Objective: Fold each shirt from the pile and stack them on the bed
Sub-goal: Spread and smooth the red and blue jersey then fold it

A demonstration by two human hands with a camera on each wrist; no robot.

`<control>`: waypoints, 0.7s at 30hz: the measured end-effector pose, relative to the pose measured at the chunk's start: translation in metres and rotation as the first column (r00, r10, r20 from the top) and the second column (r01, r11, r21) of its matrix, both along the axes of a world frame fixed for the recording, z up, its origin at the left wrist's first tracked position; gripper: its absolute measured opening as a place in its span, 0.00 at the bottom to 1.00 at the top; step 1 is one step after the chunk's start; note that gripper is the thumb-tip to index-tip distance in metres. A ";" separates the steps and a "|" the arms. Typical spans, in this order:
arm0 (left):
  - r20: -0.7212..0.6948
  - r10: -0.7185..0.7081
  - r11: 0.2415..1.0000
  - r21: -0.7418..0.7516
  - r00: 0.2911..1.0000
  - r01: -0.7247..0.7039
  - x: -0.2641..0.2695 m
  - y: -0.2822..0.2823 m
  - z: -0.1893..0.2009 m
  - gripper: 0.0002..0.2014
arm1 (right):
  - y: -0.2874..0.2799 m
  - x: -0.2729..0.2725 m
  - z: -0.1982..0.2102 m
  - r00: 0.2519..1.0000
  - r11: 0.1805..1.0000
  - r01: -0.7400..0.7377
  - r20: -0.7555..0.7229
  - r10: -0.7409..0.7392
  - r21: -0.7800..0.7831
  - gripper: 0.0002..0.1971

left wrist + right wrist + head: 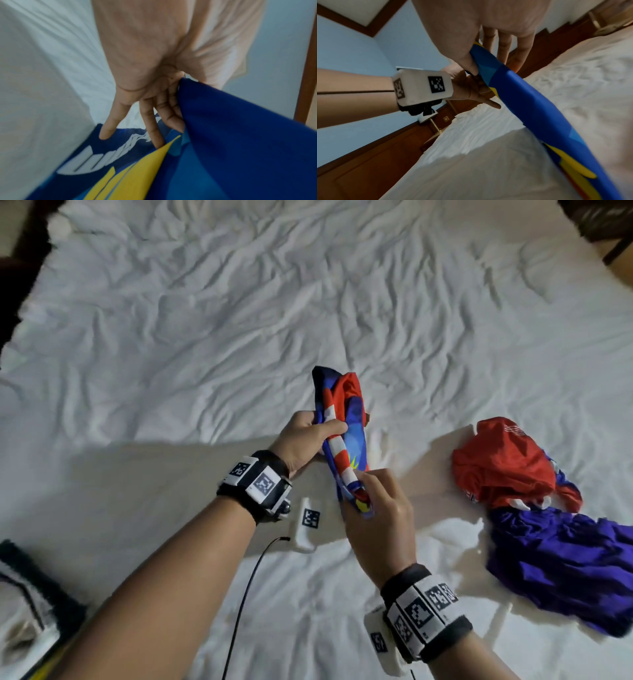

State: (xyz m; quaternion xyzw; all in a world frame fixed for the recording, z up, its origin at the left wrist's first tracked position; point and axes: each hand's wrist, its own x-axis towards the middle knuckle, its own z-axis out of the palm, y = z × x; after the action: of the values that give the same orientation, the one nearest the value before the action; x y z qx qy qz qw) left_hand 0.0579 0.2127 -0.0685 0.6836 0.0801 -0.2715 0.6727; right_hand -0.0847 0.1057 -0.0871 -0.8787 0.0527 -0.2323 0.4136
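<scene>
A bunched shirt (347, 419) in blue, red, white and yellow hangs between both hands above the white bed (205, 337). My left hand (329, 433) grips its middle, thumb on top. My right hand (363, 484) pinches its lower end. In the left wrist view, the left hand (164, 119) has long fingers (106, 129) lying against the blue and yellow shirt (223, 148). The right wrist view shows the right hand (488, 59) with its thumb pressed on the blue shirt (522, 101), which stretches down as a taut band. At the right, the pile holds a red shirt (503, 467) and a purple shirt (565, 570).
The wrinkled sheet spreads wide to the far side and the left. A black cable (246, 594) trails under my left forearm. A dark and white object (30, 594) sits at the lower left edge. Dark wooden furniture (596, 224) stands past the far right corner.
</scene>
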 end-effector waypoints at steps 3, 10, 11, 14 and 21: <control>-0.066 0.067 0.996 -0.057 0.996 -0.071 -0.008 0.063 -0.002 0.18 | 0.053 -0.005 0.004 0.996 0.991 -0.084 -0.021 0.082 -0.102 0.13; -0.255 0.287 0.945 0.233 0.923 -0.230 -0.045 0.226 -0.077 0.05 | 0.183 -0.022 -0.052 0.820 0.848 -0.488 -0.440 0.365 -0.207 0.24; -0.309 0.326 0.929 0.282 0.893 -0.242 -0.055 0.246 -0.091 0.09 | 0.189 -0.027 -0.063 0.780 0.829 -0.528 -0.491 0.387 -0.185 0.27; -0.438 0.391 0.913 0.298 0.809 -0.279 -0.080 0.287 -0.123 0.30 | 0.177 -0.026 -0.091 0.825 0.944 -0.309 -0.525 0.208 -0.111 0.29; -0.132 0.398 0.834 0.465 0.908 -0.298 -0.094 0.257 -0.140 0.32 | 0.078 0.036 -0.140 0.676 0.978 0.207 -0.724 -0.136 0.010 0.29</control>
State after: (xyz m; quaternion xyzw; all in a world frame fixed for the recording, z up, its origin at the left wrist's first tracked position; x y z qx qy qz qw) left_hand -0.0364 0.4696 -0.2088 0.7550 0.3372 -0.1939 0.5280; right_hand -0.0486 0.1842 -0.2273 -0.8705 0.3031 0.0950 0.3761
